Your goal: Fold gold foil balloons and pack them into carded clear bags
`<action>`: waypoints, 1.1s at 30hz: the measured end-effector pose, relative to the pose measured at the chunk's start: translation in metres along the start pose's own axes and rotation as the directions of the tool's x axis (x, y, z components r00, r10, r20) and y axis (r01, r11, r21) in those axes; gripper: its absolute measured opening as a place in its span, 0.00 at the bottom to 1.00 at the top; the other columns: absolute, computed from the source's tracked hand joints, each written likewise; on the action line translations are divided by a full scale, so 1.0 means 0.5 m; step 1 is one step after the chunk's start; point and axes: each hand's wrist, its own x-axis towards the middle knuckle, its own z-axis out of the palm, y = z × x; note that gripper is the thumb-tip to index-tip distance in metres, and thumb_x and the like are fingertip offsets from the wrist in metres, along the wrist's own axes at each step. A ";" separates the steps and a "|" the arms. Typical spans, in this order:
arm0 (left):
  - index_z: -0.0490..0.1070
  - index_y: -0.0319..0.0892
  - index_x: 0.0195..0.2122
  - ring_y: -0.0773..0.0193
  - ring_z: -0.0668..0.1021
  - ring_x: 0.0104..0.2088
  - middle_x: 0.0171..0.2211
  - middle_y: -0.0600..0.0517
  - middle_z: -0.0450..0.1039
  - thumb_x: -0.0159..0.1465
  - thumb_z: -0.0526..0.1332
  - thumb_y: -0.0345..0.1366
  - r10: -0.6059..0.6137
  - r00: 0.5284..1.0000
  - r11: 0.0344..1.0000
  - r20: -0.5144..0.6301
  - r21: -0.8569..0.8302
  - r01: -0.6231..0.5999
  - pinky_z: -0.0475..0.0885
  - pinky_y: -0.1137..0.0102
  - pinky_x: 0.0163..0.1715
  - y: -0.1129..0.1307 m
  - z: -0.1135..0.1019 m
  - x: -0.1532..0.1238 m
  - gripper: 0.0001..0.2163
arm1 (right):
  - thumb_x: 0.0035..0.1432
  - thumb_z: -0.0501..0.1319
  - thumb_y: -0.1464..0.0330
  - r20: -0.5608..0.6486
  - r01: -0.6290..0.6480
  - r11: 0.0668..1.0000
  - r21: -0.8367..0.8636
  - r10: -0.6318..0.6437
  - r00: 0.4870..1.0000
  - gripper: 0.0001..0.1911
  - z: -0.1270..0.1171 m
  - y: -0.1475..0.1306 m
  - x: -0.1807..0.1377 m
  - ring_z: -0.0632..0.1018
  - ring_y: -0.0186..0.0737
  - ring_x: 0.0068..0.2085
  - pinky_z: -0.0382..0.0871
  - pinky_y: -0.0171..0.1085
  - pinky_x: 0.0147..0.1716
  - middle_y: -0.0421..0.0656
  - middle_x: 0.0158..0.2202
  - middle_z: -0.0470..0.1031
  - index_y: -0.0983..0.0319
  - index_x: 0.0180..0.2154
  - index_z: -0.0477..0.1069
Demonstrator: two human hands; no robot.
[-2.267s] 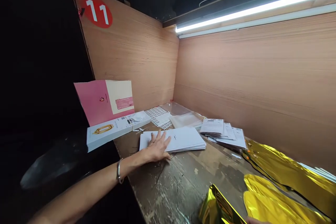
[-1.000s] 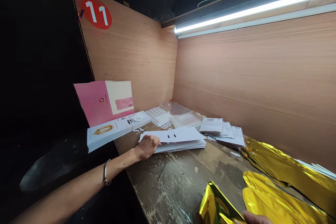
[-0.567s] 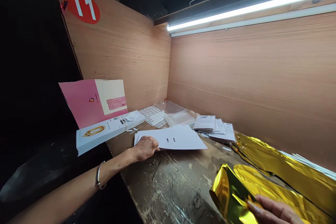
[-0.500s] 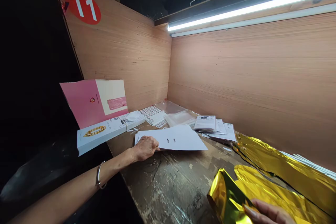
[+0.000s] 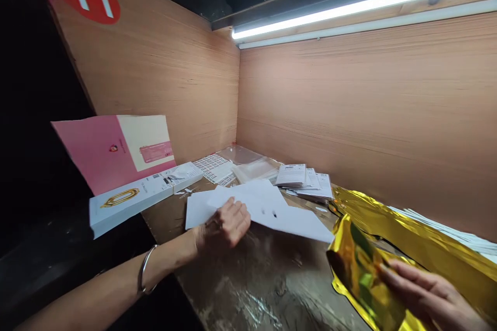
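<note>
Our left grip [image 5: 230,223] has moved toward the right grip [image 5: 429,289] since the earlier frame, carrying the slotted white card [image 5: 254,194] with it, so the card's corner now points right at the held gold foil [image 5: 359,269], which has also come up. Left fingers are curled on the card's near edge and seem to grasp it, though the thumb is hidden; right thumb and fingers pinch the foil. We'd do best to keep the left pinch light, draw the card level so it doesn't crease, and let the card stack [image 5: 197,210], just left of that grip, stay square. The card's corner and the foil sit near each other, so we should mind snagging. Beyond the left grip lie clear sleeves [image 5: 256,169] and a label sheet [image 5: 217,168], with small packets [image 5: 292,176] off to its right. Left of it, the long white box [image 5: 135,194] sits before a pink card [image 5: 95,152]. Past the right grip, flat gold foil [image 5: 404,232] crowds the counter [image 5: 248,279], leaving the right side tight.
</note>
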 end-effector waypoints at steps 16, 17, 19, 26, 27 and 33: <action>0.48 0.45 0.57 0.52 0.59 0.56 0.58 0.42 0.49 0.54 0.60 0.44 -0.923 0.337 -0.046 0.187 -0.922 0.384 0.61 0.57 0.51 0.156 0.068 0.060 0.32 | 0.50 0.53 0.67 0.153 -0.319 0.873 -0.370 0.396 0.905 0.10 0.048 0.151 0.022 0.63 0.28 0.08 0.49 0.25 0.04 0.33 0.09 0.60 0.61 0.19 0.58; 0.49 0.44 0.56 0.53 0.63 0.53 0.57 0.42 0.53 0.56 0.57 0.45 -0.904 0.282 -0.244 0.321 -0.929 0.278 0.63 0.60 0.49 0.169 0.068 0.073 0.29 | 0.50 0.53 0.67 0.164 -0.320 0.875 -0.363 0.398 0.903 0.10 0.047 0.150 0.024 0.64 0.29 0.09 0.50 0.25 0.04 0.33 0.09 0.60 0.61 0.19 0.58; 0.56 0.40 0.53 0.55 0.70 0.47 0.50 0.43 0.64 0.58 0.54 0.45 -0.800 0.286 -0.502 0.528 -0.849 0.164 0.68 0.63 0.44 0.197 0.069 0.095 0.24 | 0.50 0.52 0.68 0.174 -0.322 0.878 -0.354 0.399 0.900 0.10 0.046 0.147 0.027 0.65 0.29 0.09 0.50 0.25 0.04 0.33 0.10 0.60 0.61 0.19 0.57; 0.59 0.37 0.52 0.57 0.73 0.43 0.44 0.44 0.70 0.62 0.49 0.38 -0.691 0.612 -0.108 0.384 -0.892 0.438 0.70 0.64 0.41 0.242 0.084 0.118 0.18 | 0.47 0.54 0.68 0.197 -0.208 0.852 -0.481 0.335 0.921 0.09 0.030 0.121 0.056 0.65 0.28 0.11 0.49 0.26 0.07 0.33 0.11 0.57 0.61 0.19 0.56; 0.56 0.38 0.54 0.57 0.71 0.46 0.48 0.43 0.66 0.63 0.47 0.37 -0.655 0.689 0.017 0.309 -0.906 0.422 0.68 0.63 0.44 0.242 0.085 0.119 0.19 | 0.46 0.54 0.68 0.204 -0.182 0.850 -0.495 0.317 0.926 0.09 0.026 0.114 0.065 0.64 0.27 0.11 0.49 0.26 0.08 0.33 0.11 0.57 0.62 0.18 0.57; 0.38 0.37 0.60 0.51 0.49 0.59 0.59 0.38 0.46 0.63 0.44 0.32 -0.278 0.959 0.538 0.059 -0.817 0.206 0.54 0.52 0.54 0.267 0.088 0.133 0.24 | 0.41 0.57 0.71 0.217 -0.112 0.857 -0.504 0.251 0.944 0.11 0.030 0.087 0.094 0.58 0.25 0.14 0.48 0.26 0.11 0.33 0.11 0.58 0.63 0.14 0.57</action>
